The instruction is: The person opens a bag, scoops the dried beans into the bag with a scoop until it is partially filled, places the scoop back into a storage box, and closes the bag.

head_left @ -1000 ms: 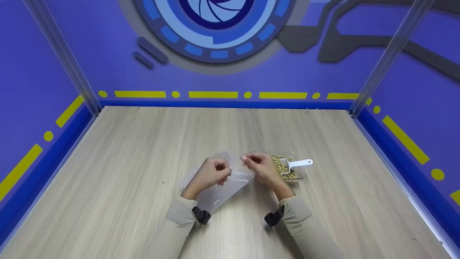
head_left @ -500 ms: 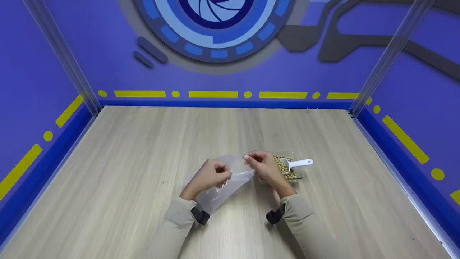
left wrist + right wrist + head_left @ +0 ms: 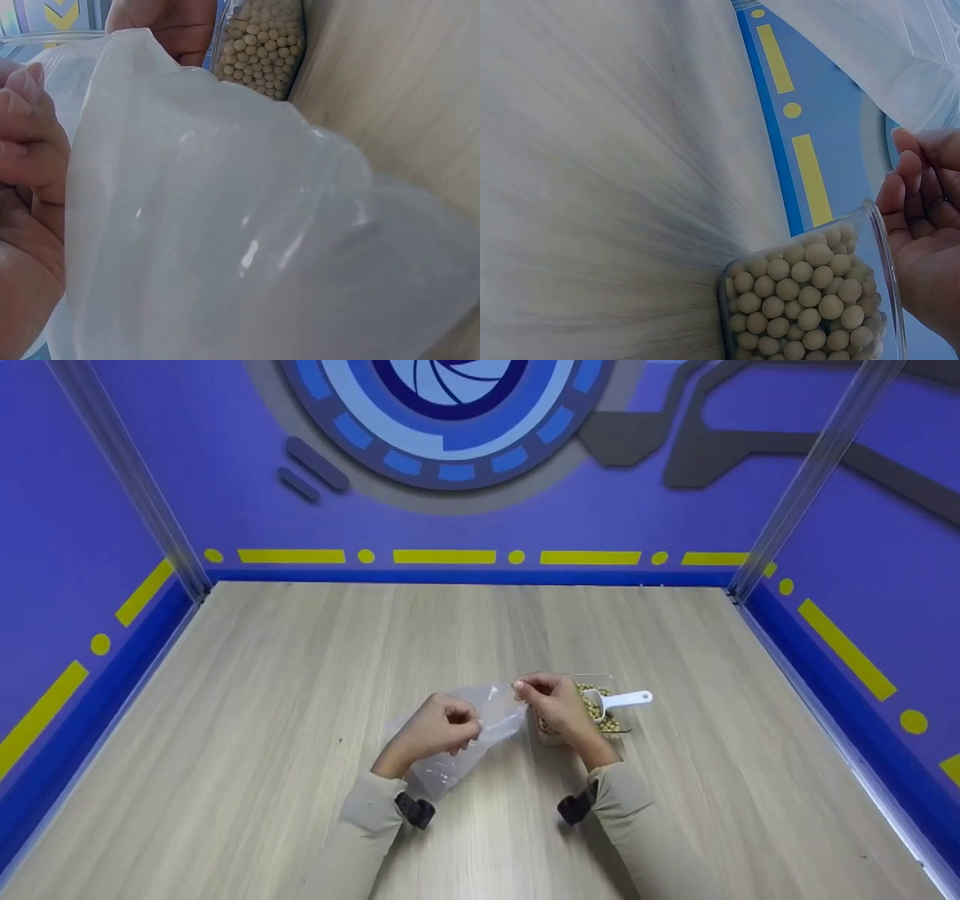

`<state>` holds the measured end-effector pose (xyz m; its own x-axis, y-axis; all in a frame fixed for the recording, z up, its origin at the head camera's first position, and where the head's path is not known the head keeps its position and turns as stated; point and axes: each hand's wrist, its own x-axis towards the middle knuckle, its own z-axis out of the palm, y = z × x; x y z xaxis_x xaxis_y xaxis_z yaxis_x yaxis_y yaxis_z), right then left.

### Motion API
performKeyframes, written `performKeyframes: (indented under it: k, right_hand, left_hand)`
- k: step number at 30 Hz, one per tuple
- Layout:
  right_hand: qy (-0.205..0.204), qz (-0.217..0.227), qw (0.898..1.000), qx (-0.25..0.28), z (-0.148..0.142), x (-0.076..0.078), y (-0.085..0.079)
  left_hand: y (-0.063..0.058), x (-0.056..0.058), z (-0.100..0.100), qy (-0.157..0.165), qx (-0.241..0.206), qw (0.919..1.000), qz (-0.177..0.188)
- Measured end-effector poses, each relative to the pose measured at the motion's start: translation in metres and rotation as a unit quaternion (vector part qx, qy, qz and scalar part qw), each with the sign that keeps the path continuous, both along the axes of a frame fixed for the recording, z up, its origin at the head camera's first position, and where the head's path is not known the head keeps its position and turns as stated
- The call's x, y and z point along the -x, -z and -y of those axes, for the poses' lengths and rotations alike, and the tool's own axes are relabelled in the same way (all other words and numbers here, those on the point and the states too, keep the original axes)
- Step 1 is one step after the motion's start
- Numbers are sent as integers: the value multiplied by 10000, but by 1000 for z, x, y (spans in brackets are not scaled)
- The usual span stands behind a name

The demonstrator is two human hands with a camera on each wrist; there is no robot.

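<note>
A translucent plastic bag (image 3: 501, 711) hangs between the two hands, its lower end slanting down beneath the left wrist. My left hand (image 3: 437, 725) pinches one side of the mouth, with thumb and curled fingers together. At the opposite side, my right hand (image 3: 556, 706) pinches the bag's edge between thumb and fingertips. In the left wrist view the bag (image 3: 210, 210) fills most of the picture, wrinkled and shiny. Just beside the right hand stands a clear box (image 3: 896, 300) of round, pale beans (image 3: 802, 300), partly covered by that hand in the head view.
A white scoop (image 3: 628, 700) lies with its bowl in the beans, its handle sticking out to the right over the rim. All this is on a wood-grain table (image 3: 300, 660). Blue printed walls (image 3: 450, 532) stand at the back and both sides.
The right hand has moved slightly right and away from the left one. The bag's mouth edge is drawn along with it, and its lower part looks narrower and more creased.
</note>
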<state>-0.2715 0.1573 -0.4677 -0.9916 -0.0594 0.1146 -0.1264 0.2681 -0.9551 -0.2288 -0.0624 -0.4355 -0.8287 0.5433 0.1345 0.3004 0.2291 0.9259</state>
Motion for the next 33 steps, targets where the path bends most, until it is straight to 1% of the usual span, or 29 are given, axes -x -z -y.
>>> performKeyframes:
  k: [2, 4, 10, 15, 18, 21, 26, 29, 31, 33]
  right_hand:
    - [2, -48, 10000, -74, -1, 1, 1]
    - [17, -94, 9999, -117, -1, 1, 1]
    - [84, -59, 9997, -225, -6, 4, 2]
    - [57, -1, 9997, -237, -9, 7, 2]
    - [53, 60, 9996, -265, -10, 8, 3]
    - [130, 103, 9994, -291, -11, 7, 2]
    - [190, 83, 9993, -305, -12, 7, -1]
    - [173, 129, 9992, -332, -13, 6, -1]
    - [135, 174, 9993, -313, -14, 5, 0]
    - [95, 189, 9994, -281, -15, 4, 1]
  left_hand:
    - [-6, -4, 1, 66, 5, 9999, -107]
    - [-10, -7, 1, 110, 29, 9997, -197]
    - [-11, -7, 4, 181, 98, 9995, -247]
    - [-11, -6, 5, 178, 108, 9997, -142]
    - [-12, -5, 6, 126, 127, 9998, -79]
    - [-13, -6, 6, 35, 199, 9997, -96]
    - [-16, -7, 7, -137, 215, 9993, -270]
    - [-14, -5, 7, -218, 238, 9988, -375]
    - [-8, -1, 7, -278, 285, 9984, -400]
    - [1, 4, 7, -372, 341, 9976, -467]
